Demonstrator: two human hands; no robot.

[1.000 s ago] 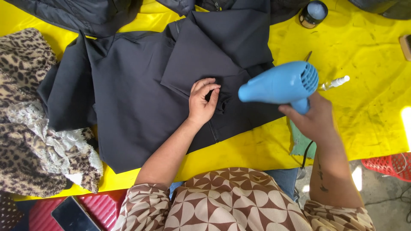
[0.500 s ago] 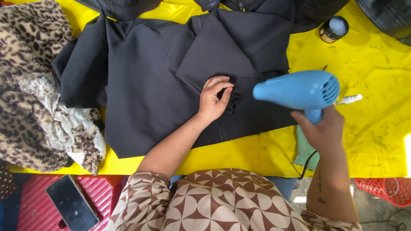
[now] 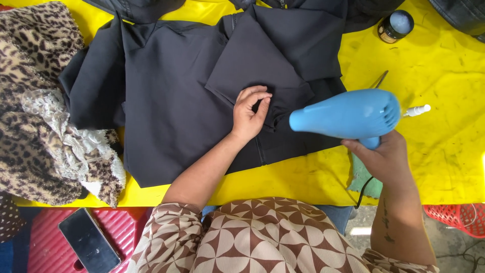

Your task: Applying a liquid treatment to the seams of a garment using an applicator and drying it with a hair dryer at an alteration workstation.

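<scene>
A dark grey garment (image 3: pixel 177 96) lies spread on a yellow table cover (image 3: pixel 434 146). My left hand (image 3: pixel 250 114) rests on the garment near its middle, with the fingers curled and pinching a fold of the cloth. A blue hair dryer (image 3: pixel 348 114) is held in my right hand (image 3: pixel 381 159) by its handle. Its nozzle points left at the cloth just beside my left fingers. The dryer's cord hangs down below my right hand.
A leopard-print and lace fabric pile (image 3: pixel 40 111) lies at the left. A small round jar (image 3: pixel 395 26) stands at the back right. A white spray nozzle (image 3: pixel 417 109) peeks from behind the dryer. A dark phone (image 3: pixel 88 240) lies on a red stool, and a red basket (image 3: pixel 457 218) sits at right.
The view has shifted, so everything sits further right in the frame. My right hand has kept the dryer aimed at the fold. My left fingers have curled tighter on the cloth.
</scene>
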